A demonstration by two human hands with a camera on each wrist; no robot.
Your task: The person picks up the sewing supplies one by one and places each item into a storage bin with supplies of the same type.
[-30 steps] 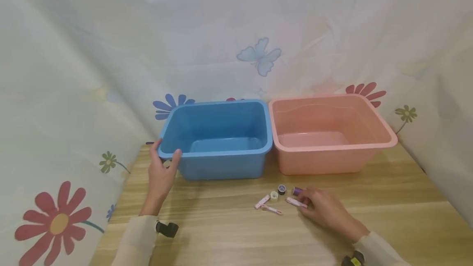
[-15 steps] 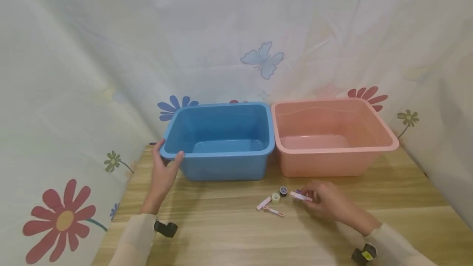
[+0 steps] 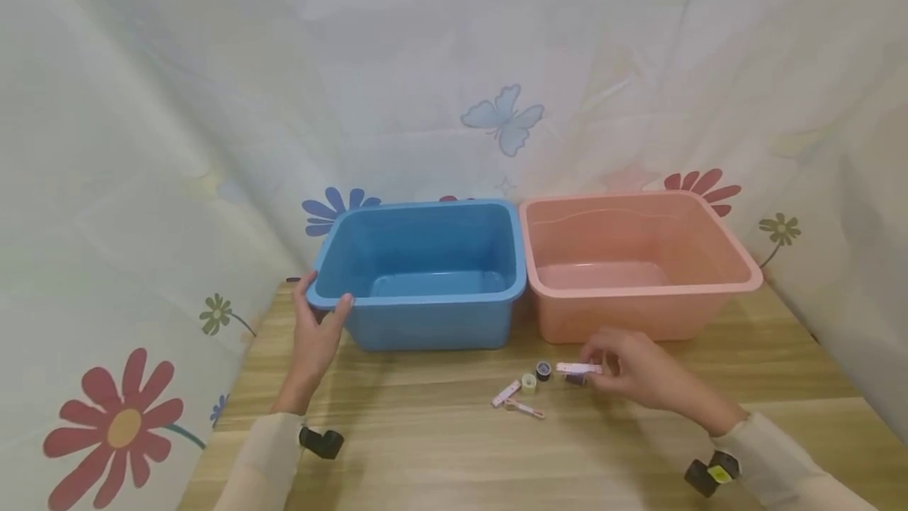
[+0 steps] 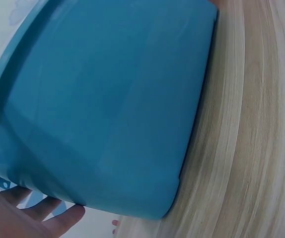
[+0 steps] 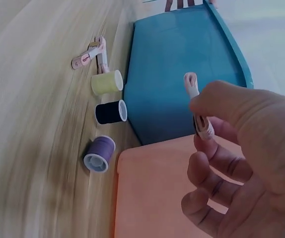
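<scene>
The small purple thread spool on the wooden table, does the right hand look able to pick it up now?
Probably not yet: the purple thread spool lies close and uncovered, but the right hand pinches a folded pink and white strip, best set down first.

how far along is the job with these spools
Seemingly done: the blue tub and pink tub stand side by side. In hand: the right hand pinches a folded strip above the table; the left hand grips the blue tub. Probably left: two other strips, a yellow spool, a dark spool and a purple spool on the table.
</scene>
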